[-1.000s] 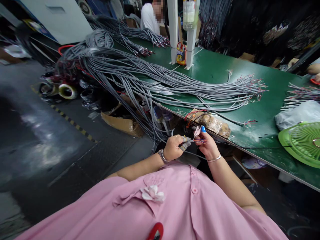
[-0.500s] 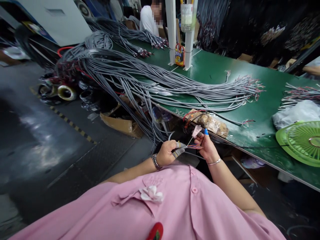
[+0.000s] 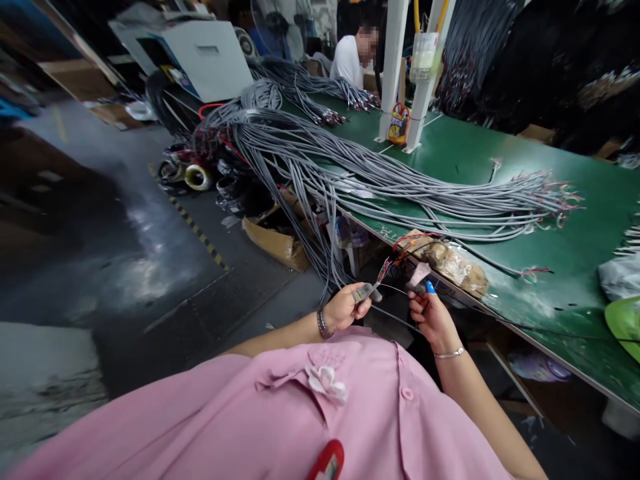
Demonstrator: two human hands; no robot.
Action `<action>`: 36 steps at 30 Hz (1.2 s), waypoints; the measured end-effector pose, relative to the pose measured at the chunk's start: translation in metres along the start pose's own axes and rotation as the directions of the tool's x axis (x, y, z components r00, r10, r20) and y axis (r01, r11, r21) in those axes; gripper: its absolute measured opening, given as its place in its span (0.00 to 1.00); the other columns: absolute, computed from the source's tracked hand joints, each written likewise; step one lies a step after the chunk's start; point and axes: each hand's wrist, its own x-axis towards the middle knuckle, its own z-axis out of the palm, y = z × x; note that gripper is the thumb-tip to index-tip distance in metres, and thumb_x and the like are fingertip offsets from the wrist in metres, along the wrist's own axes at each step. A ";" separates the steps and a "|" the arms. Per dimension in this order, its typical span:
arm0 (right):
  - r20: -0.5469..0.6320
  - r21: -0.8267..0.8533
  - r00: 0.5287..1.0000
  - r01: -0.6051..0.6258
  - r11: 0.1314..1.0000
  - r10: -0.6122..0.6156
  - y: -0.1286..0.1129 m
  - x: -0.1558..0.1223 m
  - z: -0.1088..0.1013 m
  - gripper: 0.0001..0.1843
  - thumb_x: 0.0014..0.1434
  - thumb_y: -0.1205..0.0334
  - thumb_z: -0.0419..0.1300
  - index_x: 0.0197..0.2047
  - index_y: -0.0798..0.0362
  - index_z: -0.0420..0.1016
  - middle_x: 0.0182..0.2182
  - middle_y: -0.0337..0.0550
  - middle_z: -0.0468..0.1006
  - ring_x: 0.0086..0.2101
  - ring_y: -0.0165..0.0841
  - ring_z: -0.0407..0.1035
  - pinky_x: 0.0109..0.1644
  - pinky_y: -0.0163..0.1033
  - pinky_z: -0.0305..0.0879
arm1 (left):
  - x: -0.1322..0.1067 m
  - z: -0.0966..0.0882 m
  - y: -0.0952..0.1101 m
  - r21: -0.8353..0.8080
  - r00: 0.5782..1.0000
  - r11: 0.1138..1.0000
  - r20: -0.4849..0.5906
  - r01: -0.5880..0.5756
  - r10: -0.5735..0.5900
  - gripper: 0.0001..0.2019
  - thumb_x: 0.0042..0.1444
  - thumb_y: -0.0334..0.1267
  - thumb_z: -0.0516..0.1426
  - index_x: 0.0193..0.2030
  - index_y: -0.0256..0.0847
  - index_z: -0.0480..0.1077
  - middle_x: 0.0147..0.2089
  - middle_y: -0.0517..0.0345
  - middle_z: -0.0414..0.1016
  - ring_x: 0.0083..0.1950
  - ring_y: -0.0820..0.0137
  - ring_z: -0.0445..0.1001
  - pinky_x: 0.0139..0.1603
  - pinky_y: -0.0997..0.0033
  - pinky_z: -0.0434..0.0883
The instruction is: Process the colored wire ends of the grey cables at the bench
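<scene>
My left hand [image 3: 347, 308], with grey covers on its fingertips, is closed on the end of a grey cable. Thin coloured wires [image 3: 384, 271] fan up and away from that end. My right hand [image 3: 431, 313] is closed beside the table edge, its fingertips pinching a thin pale strand [image 3: 395, 288] that stretches across from the cable end. A blue cover [image 3: 430, 287] sits on one right fingertip, and a pale pink flap [image 3: 420, 273] sticks up at another. The rest of the held cable is mostly hidden by my left hand.
A big bundle of grey cables [image 3: 380, 177] lies along the green table [image 3: 480, 143] and hangs over its front edge. A taped brown block [image 3: 453, 267] sits at that edge. White posts [image 3: 395, 73] rise behind, near a person in white [image 3: 347, 60]. A green fan [image 3: 623, 323] stands right.
The view has swung left, so the table contents appear farther right. My hands are wider apart, with the thin strand drawn out between them. The coloured wires now point up instead of toward my right hand.
</scene>
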 end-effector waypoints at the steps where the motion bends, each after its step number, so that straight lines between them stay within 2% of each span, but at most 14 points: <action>1: -0.004 -0.002 1.000 0.003 1.000 -0.003 0.001 -0.001 -0.001 0.21 0.52 0.43 0.68 0.29 0.53 0.72 0.29 0.41 0.75 0.18 0.19 0.51 0.14 0.25 0.39 | 0.000 0.000 -0.001 0.002 1.000 1.000 0.001 0.001 -0.001 0.19 0.55 0.52 0.60 0.37 0.34 0.71 0.16 0.67 0.59 0.16 0.80 0.53 0.20 0.77 0.50; 7: -0.004 -0.070 0.999 0.031 0.997 -0.032 0.003 -0.008 -0.002 0.19 0.53 0.45 0.67 0.34 0.54 0.77 0.28 0.41 0.74 0.17 0.20 0.49 0.13 0.27 0.38 | -0.001 0.004 -0.002 0.059 1.000 0.998 0.000 -0.017 0.017 0.21 0.56 0.55 0.59 0.38 0.33 0.72 0.16 0.67 0.60 0.16 0.80 0.52 0.18 0.77 0.48; 13: 0.017 -0.144 0.998 0.067 0.987 -0.066 0.003 -0.015 0.000 0.20 0.54 0.45 0.66 0.39 0.55 0.79 0.33 0.43 0.77 0.19 0.21 0.52 0.14 0.27 0.38 | -0.008 0.011 0.001 0.329 0.995 0.941 -0.027 -0.079 0.093 0.23 0.57 0.56 0.59 0.42 0.35 0.70 0.20 0.65 0.67 0.18 0.80 0.59 0.18 0.80 0.56; 17: 0.085 -0.134 0.996 0.032 0.990 -0.020 0.003 -0.021 0.004 0.15 0.50 0.56 0.71 0.39 0.54 0.78 0.36 0.44 0.80 0.21 0.21 0.54 0.16 0.27 0.39 | -0.011 0.016 0.003 0.422 0.996 0.903 -0.004 -0.078 0.087 0.23 0.53 0.55 0.62 0.41 0.34 0.71 0.21 0.66 0.65 0.18 0.81 0.59 0.18 0.81 0.57; 19: 0.112 -0.129 0.994 0.016 0.991 -0.002 0.004 -0.023 0.008 0.14 0.48 0.61 0.72 0.39 0.53 0.78 0.37 0.45 0.81 0.21 0.21 0.54 0.17 0.27 0.39 | -0.011 0.017 0.002 0.389 0.999 0.920 0.030 -0.048 0.039 0.22 0.55 0.55 0.61 0.38 0.33 0.71 0.19 0.67 0.62 0.17 0.82 0.56 0.18 0.81 0.54; 22: 0.150 -0.142 0.988 0.000 0.990 0.021 0.008 -0.027 0.014 0.13 0.49 0.60 0.72 0.39 0.53 0.79 0.37 0.45 0.81 0.20 0.20 0.51 0.18 0.28 0.38 | -0.008 0.018 -0.004 0.193 0.995 0.980 0.065 0.059 -0.072 0.20 0.56 0.53 0.59 0.33 0.34 0.70 0.15 0.70 0.56 0.15 0.82 0.50 0.16 0.80 0.49; 24: 0.185 -0.166 0.982 -0.002 0.986 0.033 0.011 -0.028 0.019 0.13 0.50 0.60 0.72 0.38 0.54 0.79 0.31 0.42 0.78 0.19 0.20 0.48 0.18 0.29 0.37 | -0.006 0.017 -0.010 0.053 0.984 0.987 0.091 0.150 -0.154 0.16 0.55 0.49 0.61 0.32 0.35 0.69 0.15 0.71 0.54 0.15 0.83 0.46 0.16 0.80 0.47; 26: 0.217 -0.183 0.976 0.006 0.983 0.034 0.014 -0.030 0.024 0.12 0.50 0.59 0.72 0.37 0.55 0.80 0.22 0.36 0.71 0.19 0.20 0.45 0.19 0.29 0.36 | -0.005 0.016 -0.013 -0.017 0.970 0.977 0.129 0.212 -0.208 0.13 0.53 0.44 0.62 0.33 0.35 0.68 0.15 0.72 0.53 0.15 0.83 0.45 0.15 0.81 0.47; 28: 0.222 -0.182 0.975 0.021 0.983 0.020 0.016 -0.031 0.026 0.13 0.50 0.58 0.72 0.36 0.55 0.80 0.17 0.31 0.62 0.18 0.20 0.43 0.20 0.30 0.36 | -0.004 0.016 -0.015 -0.035 0.960 0.970 0.153 0.241 -0.233 0.11 0.53 0.42 0.62 0.33 0.35 0.68 0.14 0.72 0.53 0.14 0.83 0.45 0.15 0.81 0.47; 30: 0.209 -0.177 0.978 0.035 0.984 0.003 0.017 -0.031 0.028 0.12 0.49 0.57 0.72 0.35 0.55 0.80 0.17 0.30 0.59 0.18 0.20 0.43 0.20 0.30 0.36 | -0.004 0.015 -0.016 -0.032 0.953 0.965 0.173 0.259 -0.250 0.11 0.53 0.41 0.62 0.32 0.36 0.68 0.14 0.71 0.53 0.14 0.83 0.46 0.15 0.81 0.47; 33: 0.205 -0.174 0.979 0.038 0.984 -0.002 0.016 -0.032 0.029 0.12 0.50 0.57 0.72 0.33 0.56 0.79 0.17 0.31 0.60 0.18 0.20 0.43 0.19 0.29 0.36 | -0.004 0.015 -0.017 -0.017 0.944 0.963 0.205 0.267 -0.258 0.12 0.53 0.42 0.62 0.31 0.36 0.67 0.14 0.72 0.53 0.14 0.83 0.46 0.15 0.82 0.48; 36: 0.216 -0.137 0.976 -0.006 0.991 0.036 0.015 -0.033 0.032 0.12 0.49 0.58 0.72 0.31 0.57 0.77 0.20 0.33 0.64 0.19 0.20 0.45 0.19 0.28 0.36 | -0.004 0.012 -0.017 0.049 0.956 0.978 0.207 0.203 -0.209 0.15 0.54 0.47 0.62 0.32 0.35 0.69 0.14 0.71 0.54 0.14 0.82 0.47 0.16 0.81 0.48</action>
